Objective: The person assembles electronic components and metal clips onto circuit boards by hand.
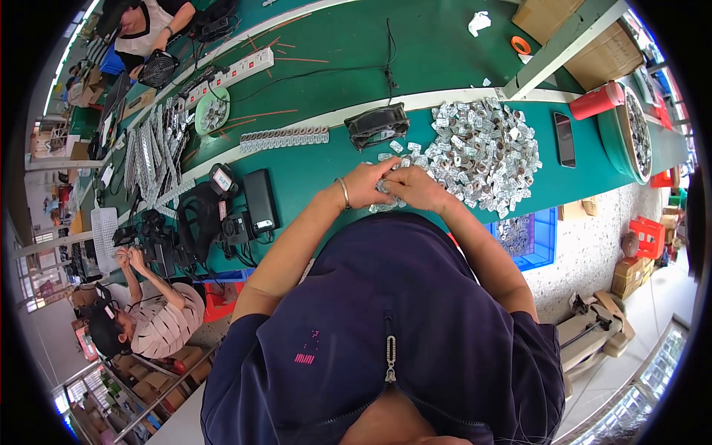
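Note:
At the table's near edge my left hand [363, 184] and my right hand [418, 188] meet, fingers closed. Silvery bits show between the fingertips, so both hands seem to pinch a small metal part, mostly hidden by the fingers. Some loose small metal parts lie beneath and around the hands. A large pile of small metal parts [486, 152], silvery with brownish pieces among them, spreads just right of my right hand. Beyond my hands a black fan [377, 126] stands on the green table [319, 167], its cord running away. Farther left, similar parts form a neat row [284, 139].
Left are a black box [259, 200], dark devices with cables [200, 222], metal strips [157, 144], a green bowl [213, 111] and a power strip [236, 74]. Right are a phone [564, 139], red cup [597, 101], green bucket [615, 141] and blue crate [550, 237]. Two people work at left.

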Available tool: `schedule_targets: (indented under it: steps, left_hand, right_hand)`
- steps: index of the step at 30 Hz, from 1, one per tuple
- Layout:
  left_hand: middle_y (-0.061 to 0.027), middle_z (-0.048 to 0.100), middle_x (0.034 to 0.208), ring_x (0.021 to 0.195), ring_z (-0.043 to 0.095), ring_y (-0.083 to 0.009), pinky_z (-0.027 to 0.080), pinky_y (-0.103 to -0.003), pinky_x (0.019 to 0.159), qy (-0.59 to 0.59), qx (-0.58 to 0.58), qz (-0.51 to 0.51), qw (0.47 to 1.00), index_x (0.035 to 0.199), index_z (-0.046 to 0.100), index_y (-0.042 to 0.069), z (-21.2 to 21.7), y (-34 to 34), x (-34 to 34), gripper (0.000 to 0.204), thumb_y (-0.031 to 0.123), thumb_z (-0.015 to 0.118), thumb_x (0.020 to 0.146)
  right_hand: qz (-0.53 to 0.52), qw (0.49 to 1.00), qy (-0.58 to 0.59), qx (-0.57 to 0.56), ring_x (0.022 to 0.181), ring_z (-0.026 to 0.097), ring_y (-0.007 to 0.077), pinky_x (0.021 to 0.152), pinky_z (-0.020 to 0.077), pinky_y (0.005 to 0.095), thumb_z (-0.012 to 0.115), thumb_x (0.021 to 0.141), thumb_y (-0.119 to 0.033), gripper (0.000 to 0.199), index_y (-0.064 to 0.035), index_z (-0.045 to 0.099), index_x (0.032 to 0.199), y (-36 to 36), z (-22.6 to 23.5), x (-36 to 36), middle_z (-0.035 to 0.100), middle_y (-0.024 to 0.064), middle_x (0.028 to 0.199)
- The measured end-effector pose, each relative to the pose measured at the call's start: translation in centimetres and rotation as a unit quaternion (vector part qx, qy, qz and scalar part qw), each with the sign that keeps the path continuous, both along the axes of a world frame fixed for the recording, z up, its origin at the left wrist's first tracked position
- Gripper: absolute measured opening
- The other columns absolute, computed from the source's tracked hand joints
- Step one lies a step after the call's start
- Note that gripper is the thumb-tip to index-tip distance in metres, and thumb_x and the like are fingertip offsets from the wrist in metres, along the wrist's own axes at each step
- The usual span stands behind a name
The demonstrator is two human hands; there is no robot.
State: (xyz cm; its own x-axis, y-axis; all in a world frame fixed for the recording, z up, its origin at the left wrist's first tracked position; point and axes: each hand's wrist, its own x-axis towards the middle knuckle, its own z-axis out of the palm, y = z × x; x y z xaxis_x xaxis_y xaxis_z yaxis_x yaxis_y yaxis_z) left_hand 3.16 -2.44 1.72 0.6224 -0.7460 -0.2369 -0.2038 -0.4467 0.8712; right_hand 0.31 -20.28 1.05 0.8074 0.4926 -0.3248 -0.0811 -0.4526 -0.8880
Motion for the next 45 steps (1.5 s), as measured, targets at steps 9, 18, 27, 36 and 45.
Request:
schedule_targets:
  steps: [9,18,27,36,45]
  left_hand:
    - [-0.0091,0.064,0.084,0.05,0.057,-0.0127,0.048,-0.028,0.046,0.151,0.0,0.04,0.988,0.133,0.036,0.01,0.8,0.2,0.0,0.078,0.01,0.074,0.065]
    - [-0.0047,0.059,0.068,0.054,0.057,-0.011,0.048,-0.025,0.05,0.291,0.014,0.056,0.955,0.081,0.061,-0.001,0.2,1.8,0.9,0.016,0.015,0.057,0.086]
    - [-0.0054,0.06,0.069,0.057,0.057,-0.0129,0.048,-0.025,0.054,0.186,-0.054,0.067,0.979,0.087,0.06,0.001,-0.8,2.5,0.8,0.017,0.017,0.058,0.085]
    - [-0.0114,0.064,0.091,0.073,0.062,-0.029,0.051,-0.035,0.061,-0.324,-0.009,0.15,0.934,0.101,0.059,0.006,-2.6,1.1,-1.5,0.023,0.017,0.059,0.081]
    - [-0.0082,0.061,0.079,0.065,0.06,-0.0266,0.048,-0.035,0.053,-0.381,0.005,0.159,0.911,0.102,0.058,0.008,-2.9,2.0,-1.1,0.022,0.016,0.059,0.082]
  right_hand:
    - [-0.045,0.997,-0.067,0.018,0.063,0.057,0.0211,0.061,0.046,0.0327,0.055,0.082,-0.016,0.017,-0.0011,0.063,0.082,1.0,1.0,-0.4,0.061,0.0148,0.072]
    - [-0.07,0.988,-0.135,0.017,0.053,0.051,0.0227,0.053,0.0418,0.0355,0.053,0.084,-0.017,0.021,0.0003,0.054,0.072,0.2,0.1,-0.2,0.053,0.0121,0.061]
    - [-0.111,0.976,0.118,0.146,0.05,0.047,0.0095,0.046,0.0388,0.0271,0.051,0.088,-0.02,0.027,-0.0022,0.051,0.069,-0.6,-0.5,0.4,0.048,0.0024,0.057]
    - [-0.121,0.991,-0.05,-0.008,0.059,0.055,0.0295,0.058,0.043,0.0401,0.051,0.085,-0.019,0.023,0.0013,0.053,0.075,0.2,-1.8,0.4,0.054,0.019,0.065]
    - [-0.119,0.992,-0.035,-0.02,0.066,0.056,0.0353,0.061,0.043,0.0417,0.051,0.084,-0.021,0.023,0.0001,0.053,0.076,1.3,-1.3,1.4,0.056,0.0208,0.07]
